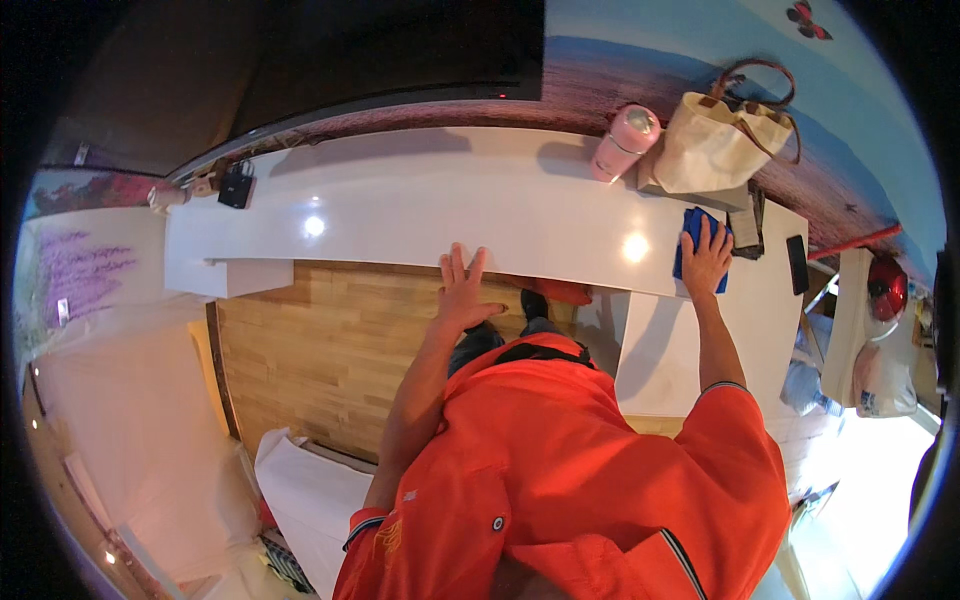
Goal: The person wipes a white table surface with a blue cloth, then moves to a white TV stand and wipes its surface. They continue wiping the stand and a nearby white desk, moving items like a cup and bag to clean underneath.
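My right hand (705, 259) lies spread on a folded blue cloth (699, 225), pressing it against the white tabletop (465, 195) near its right end. My left hand (461, 289) is at the table's front edge, fingers apart and fingertips over the white surface, holding nothing. Just beyond the cloth are a dark-edged flat item (745, 225) and a black phone (797, 265). A pink insulated bottle (626, 142) stands further back, beside a cream bag with brown handles (712, 146) that rests on a grey box (697, 193).
A small black bag-shaped item (236, 186) sits at the table's far left. A large dark screen (390, 45) is on the wall behind. A lower white surface (652, 352) adjoins the table at right. A white-covered piece of furniture (311, 495) stands at lower left.
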{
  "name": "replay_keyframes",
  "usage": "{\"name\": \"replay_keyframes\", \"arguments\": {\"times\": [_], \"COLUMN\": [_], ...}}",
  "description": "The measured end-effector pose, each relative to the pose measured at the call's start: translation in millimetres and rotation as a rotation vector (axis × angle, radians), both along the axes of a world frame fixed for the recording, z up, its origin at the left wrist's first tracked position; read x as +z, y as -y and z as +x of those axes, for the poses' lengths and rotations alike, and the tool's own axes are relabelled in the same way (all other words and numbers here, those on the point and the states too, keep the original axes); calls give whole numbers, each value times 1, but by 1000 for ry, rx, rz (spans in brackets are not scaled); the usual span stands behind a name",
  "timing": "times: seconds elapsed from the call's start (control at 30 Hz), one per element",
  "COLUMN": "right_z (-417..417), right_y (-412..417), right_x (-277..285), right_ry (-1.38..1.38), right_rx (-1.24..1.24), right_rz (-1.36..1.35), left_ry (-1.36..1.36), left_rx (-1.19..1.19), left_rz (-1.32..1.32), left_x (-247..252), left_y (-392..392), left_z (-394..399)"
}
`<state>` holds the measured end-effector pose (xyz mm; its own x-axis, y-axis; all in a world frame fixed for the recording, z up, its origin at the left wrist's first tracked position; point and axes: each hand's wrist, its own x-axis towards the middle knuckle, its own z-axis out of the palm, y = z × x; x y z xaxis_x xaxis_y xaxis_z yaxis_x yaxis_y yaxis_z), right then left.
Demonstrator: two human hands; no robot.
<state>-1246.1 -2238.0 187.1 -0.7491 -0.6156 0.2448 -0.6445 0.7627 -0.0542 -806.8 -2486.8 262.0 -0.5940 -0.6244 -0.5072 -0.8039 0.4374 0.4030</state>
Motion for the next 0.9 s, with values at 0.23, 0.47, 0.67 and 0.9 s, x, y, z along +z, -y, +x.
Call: {"name": "replay_keyframes", "arguments": {"times": [0.23,0.47,0.67,0.9], "right_z": [-2,14,78,46], "right_y": [2,26,34,-37], "right_x": [-3,1,28,35], "right_ry": [-14,-81,152,80], "right_rx": [-2,2,283,330], "right_rz": [17,1,-53,-77], "left_ry": [-69,-69,-130,-154], "left_rx": [-33,-71,-70,-113], "left_rz": [-10,-77,18,-86], "left_x": [-15,-27,-11,-26], "left_y": [7,8,8,10], "left_z": [14,17,8,22]}}
